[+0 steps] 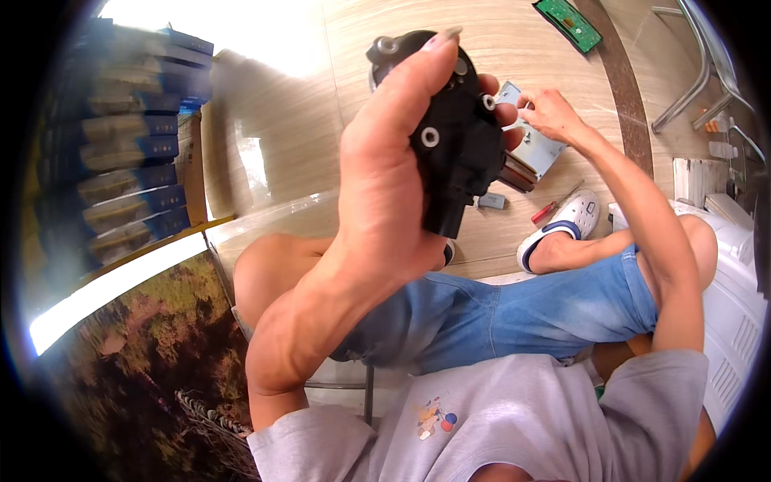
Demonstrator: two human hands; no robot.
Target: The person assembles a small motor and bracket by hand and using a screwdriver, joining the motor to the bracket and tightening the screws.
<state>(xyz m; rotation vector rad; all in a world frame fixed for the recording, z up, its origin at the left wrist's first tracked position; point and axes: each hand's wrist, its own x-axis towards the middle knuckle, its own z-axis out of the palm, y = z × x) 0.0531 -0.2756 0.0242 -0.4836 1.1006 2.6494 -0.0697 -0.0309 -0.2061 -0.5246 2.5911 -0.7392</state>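
Observation:
Raised close to the view, my left hand (381, 161) is closed around a black plastic housing (458, 145) with metal-lined screw holes. Its thumb lies over the top, and fingertips show on the far side. Farther off and lower, my right hand (552, 116) is over a pale blue metal casing (540, 153) on the floor. Its fingers are curled together at the casing's upper part; what they grip, if anything, is too small to make out. Partly behind the black housing is a brown, ribbed block (518, 173). A small grey box (491, 201) lies below it.
A red-handled screwdriver (546, 212) lies beside my white clog (577, 215). At the far right is a green circuit board (569, 24) near a dark floor strip. Blue boxes (132, 149) are stacked on the left. Metal chair legs (691, 88) and white plastic (735, 321) stand right.

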